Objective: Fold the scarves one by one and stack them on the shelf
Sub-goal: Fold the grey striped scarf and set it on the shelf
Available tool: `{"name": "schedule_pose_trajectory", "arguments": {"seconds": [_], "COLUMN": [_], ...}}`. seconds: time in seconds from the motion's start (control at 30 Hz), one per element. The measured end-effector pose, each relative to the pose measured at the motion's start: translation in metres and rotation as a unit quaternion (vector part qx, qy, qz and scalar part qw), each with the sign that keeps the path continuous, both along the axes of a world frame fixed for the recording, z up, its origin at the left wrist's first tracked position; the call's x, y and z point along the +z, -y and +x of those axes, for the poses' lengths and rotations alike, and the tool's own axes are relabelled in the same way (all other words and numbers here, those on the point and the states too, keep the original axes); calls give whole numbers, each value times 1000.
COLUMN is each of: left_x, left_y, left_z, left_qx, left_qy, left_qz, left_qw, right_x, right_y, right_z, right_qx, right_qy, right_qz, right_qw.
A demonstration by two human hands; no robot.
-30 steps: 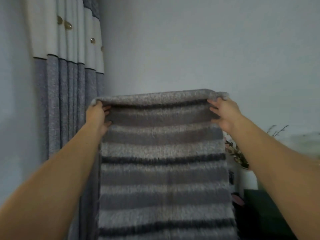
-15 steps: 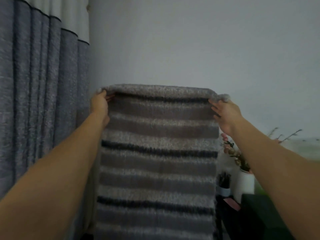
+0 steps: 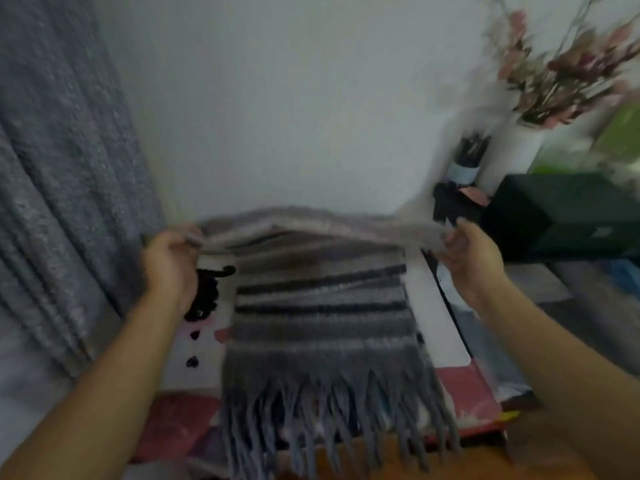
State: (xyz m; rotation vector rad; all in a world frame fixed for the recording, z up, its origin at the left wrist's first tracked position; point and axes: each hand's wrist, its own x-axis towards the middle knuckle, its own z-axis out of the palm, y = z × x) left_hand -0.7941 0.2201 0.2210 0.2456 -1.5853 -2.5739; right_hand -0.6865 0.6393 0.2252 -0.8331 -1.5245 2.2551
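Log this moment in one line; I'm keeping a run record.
left hand: grips scarf corner | right hand: grips other corner | fringe: hanging toward camera

no legible text, labels, brands or numbers, frame motion-blurred

scarf [image 3: 320, 306] lies between both hands, curtain [image 3: 59, 168] left, vase [image 3: 516, 147] behind right.

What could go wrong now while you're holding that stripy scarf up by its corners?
The left hand and right hand pinch only the far edge of the scarf, so a corner could slip and spoil the fold. Its fringe hangs over the near edge of the surface and might drag the scarf crooked. The right hand is also near the vase of flowers and the dark box, so a wide swing might bump them.
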Motion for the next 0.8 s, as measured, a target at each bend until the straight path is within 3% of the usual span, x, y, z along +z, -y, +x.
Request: {"name": "schedule_pose_trajectory", "arguments": {"seconds": [0.1,0.17,0.3,0.4,0.47,0.53,0.63,0.7,0.77,0.8], "left_x": [-95,-143,-193,-186,-162,-123,-32,25,46,42], "left_y": [12,11,11,6,-3,-15,-36,-41,-37,-35], "left_z": [70,100,117,108,79,28,-44,-55,-39,-27], "left_qx": [-29,-55,-105,-106,-123,-116,-65,-37,-30,-32], "left_qy": [143,263,411,426,403,362,190,34,-59,-72], "left_qz": [-17,-55,-115,-112,-69,-34,81,137,157,141], "left_qw": [989,962,898,891,904,924,976,989,985,987], "right_x": [-100,-145,-179,-170,-149,-107,-18,29,46,41], "right_y": [8,15,26,31,27,19,13,10,5,4], "right_z": [61,93,113,92,59,10,-50,-56,-44,-38], "right_qx": [-6,-2,-15,-27,-22,-7,16,0,-14,-1], "right_qy": [148,225,293,319,334,280,34,-129,-190,-178], "right_qz": [-1,-35,-58,-154,-192,-188,-224,-259,-238,-201], "right_qw": [989,974,954,935,923,941,974,957,952,963]}}
